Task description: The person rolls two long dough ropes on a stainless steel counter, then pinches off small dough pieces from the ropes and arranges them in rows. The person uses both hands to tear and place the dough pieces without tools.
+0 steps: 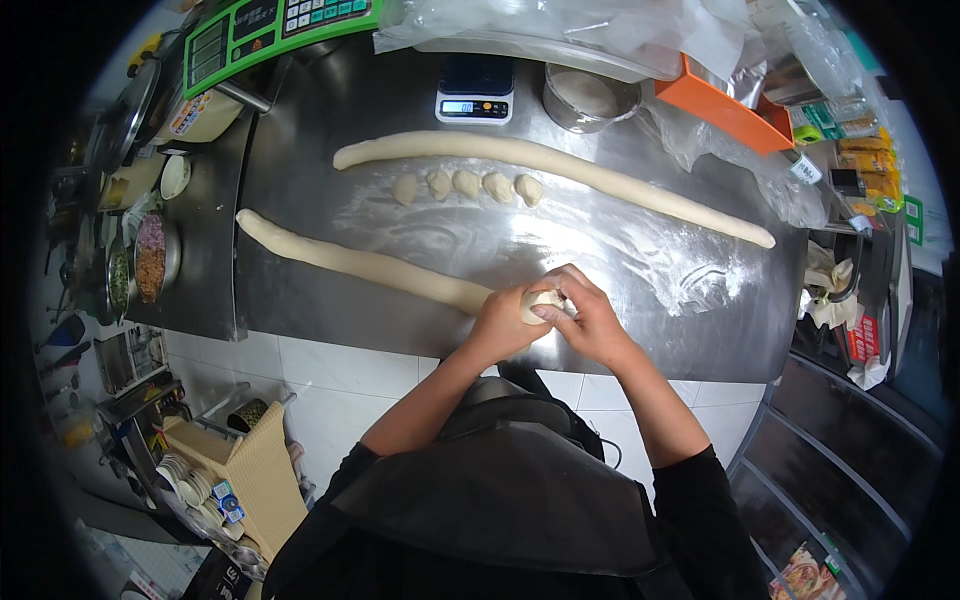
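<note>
The left hand [503, 322] is closed around the right end of the near dough rope [370, 266], and a pale stub of dough shows out of its grip. The right hand [592, 322] comes against this stub with thumb and bent fingers, so both hands are narrow and hold the same dough; how tightly the right fingers press, I cannot tell. They are above the near edge of the metal worktop [300, 165], and the rope runs from them to the left along this edge.

Beyond the hands, white powder [690, 275] is spread on the worktop. Further back, five small dough pieces [467, 183] lie in a row, and behind them a far dough rope [540, 160] lies in a long slanting curve.

Behind this rope stand a small scale [475, 108] and, just to the right of it, a round tub [585, 124] which contains a whitish powder. More to the right is an orange box [715, 108]; plastic bags partly cover it, and its contents are not clear to me.

At the left side, a metal bowl [177, 258] holds a brown filling [151, 274] and, in its far part, pinkish pieces [150, 235]. Beside it, another bowl [119, 316] contains green chopped bits. A small white bowl [175, 176] is behind them. At the far left corner of the worktop is a green-framed scale [280, 35].
</note>
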